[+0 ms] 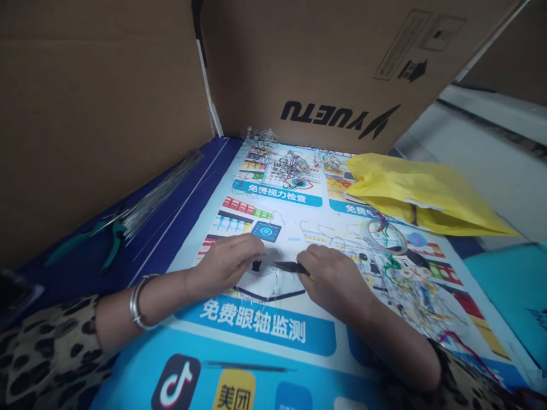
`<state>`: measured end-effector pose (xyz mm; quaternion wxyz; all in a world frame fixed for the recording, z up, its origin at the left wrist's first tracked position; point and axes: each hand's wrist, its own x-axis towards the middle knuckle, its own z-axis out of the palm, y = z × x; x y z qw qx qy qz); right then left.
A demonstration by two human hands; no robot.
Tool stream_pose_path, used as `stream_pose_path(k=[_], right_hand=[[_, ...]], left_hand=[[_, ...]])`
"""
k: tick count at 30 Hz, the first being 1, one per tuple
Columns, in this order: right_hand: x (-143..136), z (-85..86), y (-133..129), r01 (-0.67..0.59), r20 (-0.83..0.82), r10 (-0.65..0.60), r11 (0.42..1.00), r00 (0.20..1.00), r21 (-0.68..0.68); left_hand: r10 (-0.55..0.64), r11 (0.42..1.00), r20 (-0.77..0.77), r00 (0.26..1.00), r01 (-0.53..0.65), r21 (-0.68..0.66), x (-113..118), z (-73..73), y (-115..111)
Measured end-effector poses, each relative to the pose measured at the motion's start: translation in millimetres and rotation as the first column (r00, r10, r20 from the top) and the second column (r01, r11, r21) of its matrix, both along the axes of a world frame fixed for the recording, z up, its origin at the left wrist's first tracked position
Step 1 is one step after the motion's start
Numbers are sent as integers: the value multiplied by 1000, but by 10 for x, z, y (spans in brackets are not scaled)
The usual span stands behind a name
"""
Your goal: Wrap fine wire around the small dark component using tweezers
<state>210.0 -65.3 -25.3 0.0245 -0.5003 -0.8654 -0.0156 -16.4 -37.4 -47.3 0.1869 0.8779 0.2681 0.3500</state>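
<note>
My left hand [228, 259] is closed in a pinch near the middle of the printed sheet [273, 347]. A small dark piece [257, 265] shows just below its fingertips, with thin wire faintly visible around it. My right hand [331, 279] is wrapped around dark needle-nose pliers [288, 266]. Their narrow tip points left toward the small dark piece, with a slight gap between. The handles are mostly hidden in my palm, and whether the jaws are apart cannot be made out.
Cardboard panels [256, 62] stand behind. Left lie a bundle of thin wires [160, 196] and a green-handled tool [114, 245]. Tangled wire [290, 165] lies at the back. On the right are a clear tape roll [401, 245], more wire pieces [421, 296] and a yellow bag [410, 176].
</note>
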Motion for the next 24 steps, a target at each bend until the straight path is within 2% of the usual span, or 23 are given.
stream_pose_path(k=[5, 12, 24], right_hand=[[-26, 16, -19, -10, 8, 10, 1000, 1000, -2], [-33, 23, -37, -1, 24, -1, 998, 1000, 63], [-42, -62, -31, -84, 10, 84, 992, 996, 94]], left_hand=[[-24, 1000, 18, 1000, 24, -13, -5, -14, 9], [-72, 997, 21, 997, 72, -1, -13, -16, 16], [-85, 995, -9, 996, 86, 43, -16, -20, 10]])
